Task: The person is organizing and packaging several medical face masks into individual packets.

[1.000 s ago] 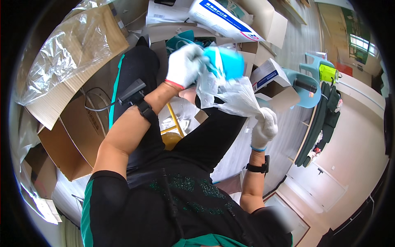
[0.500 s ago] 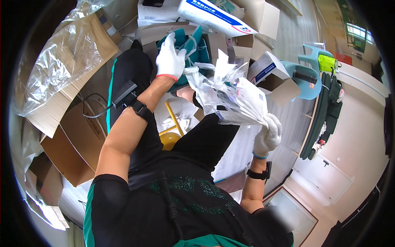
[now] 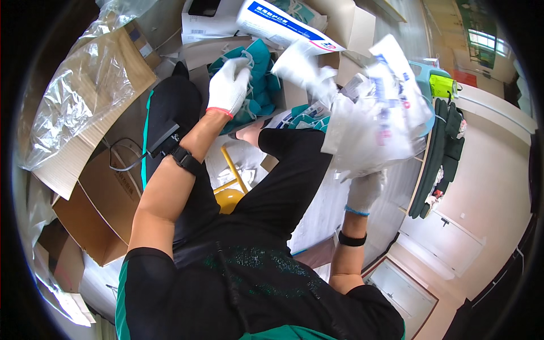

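My right hand (image 3: 367, 191), in a white glove with a blue cuff, is closed on the bottom of a bundle of clear plastic bags (image 3: 371, 133) with printed marks. The bags fan upward, their upper part smeared by motion. My left hand (image 3: 228, 89), in a white glove with a red cuff, lies against a stack of teal face masks (image 3: 260, 62) with white straps. Its fingers are curled at the stack's left side, and the fingertips are partly hidden. The masks stand in an open carton (image 3: 202, 52). More teal masks (image 3: 309, 120) show beside my right knee.
A white and blue box (image 3: 289, 25) lies behind the carton. Large brown cartons (image 3: 102, 198) and clear plastic film (image 3: 85, 85) are at my left. Between my legs is a yellow stool (image 3: 229, 199). A bright yellow-green item (image 3: 443, 86) is at the far right.
The bag bundle has swung up and right and spread out, uncovering teal masks by my knee. My left hand's fingers have curled in from a spread pose.
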